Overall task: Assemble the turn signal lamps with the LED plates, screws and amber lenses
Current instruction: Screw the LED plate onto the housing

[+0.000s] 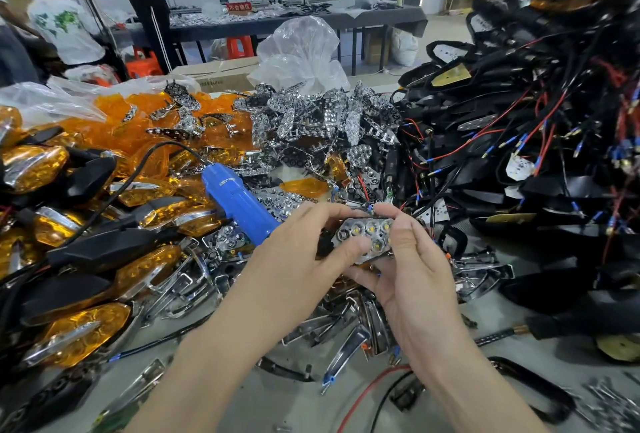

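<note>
In the middle of the view both hands hold one turn signal lamp, with a chrome LED plate (367,233) seated on a black housing (323,244). My left hand (308,245) grips the lamp's left end, the thumb lying on the plate. My right hand (405,259) cups the right end from below with fingers curled over the top. Loose amber lenses (114,114) lie heaped at the back left. A pile of chrome LED plates (311,121) sits behind the hands. Screws (613,405) lie scattered at the lower right.
A blue electric screwdriver (239,205) lies just left of my hands. Finished amber lamps (79,332) stack up on the left. Black housings with wires (540,127) tower on the right. Chrome trim pieces (187,290) lie under my arms. People stand at the far left.
</note>
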Available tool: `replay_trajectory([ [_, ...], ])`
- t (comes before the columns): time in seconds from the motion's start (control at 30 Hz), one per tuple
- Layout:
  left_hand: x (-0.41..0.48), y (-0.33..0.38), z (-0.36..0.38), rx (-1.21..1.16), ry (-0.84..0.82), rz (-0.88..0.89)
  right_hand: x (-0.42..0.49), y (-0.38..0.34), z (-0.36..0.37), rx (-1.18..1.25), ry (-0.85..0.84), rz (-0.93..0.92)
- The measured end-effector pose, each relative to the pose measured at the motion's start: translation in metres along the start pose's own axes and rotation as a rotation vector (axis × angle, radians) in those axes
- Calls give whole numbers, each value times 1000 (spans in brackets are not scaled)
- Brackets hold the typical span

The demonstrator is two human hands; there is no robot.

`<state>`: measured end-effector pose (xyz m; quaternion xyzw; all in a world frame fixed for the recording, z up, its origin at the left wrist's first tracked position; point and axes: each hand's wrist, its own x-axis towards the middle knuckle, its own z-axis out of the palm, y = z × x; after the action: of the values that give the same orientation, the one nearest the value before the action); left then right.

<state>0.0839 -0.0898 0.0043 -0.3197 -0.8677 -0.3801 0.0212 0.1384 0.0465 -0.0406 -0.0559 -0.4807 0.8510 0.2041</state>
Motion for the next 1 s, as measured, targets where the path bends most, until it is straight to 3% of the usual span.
replay_trajectory([
  [0.27, -4, 6, -1, -24, -80, -22, -9, -5, 3, -171, -40, -155],
  [0.53, -2, 5, -10, -219, -111, 10, -12, -6, 10, -96, -88, -108],
  [0.73, -3, 10, -12, -319, -140, 96, -16, -11, 11, -341, -129, -217],
  [1.0, -2, 10, -5, -288, -156, 91, -18, -5, 12, -262, -47, -225],
])
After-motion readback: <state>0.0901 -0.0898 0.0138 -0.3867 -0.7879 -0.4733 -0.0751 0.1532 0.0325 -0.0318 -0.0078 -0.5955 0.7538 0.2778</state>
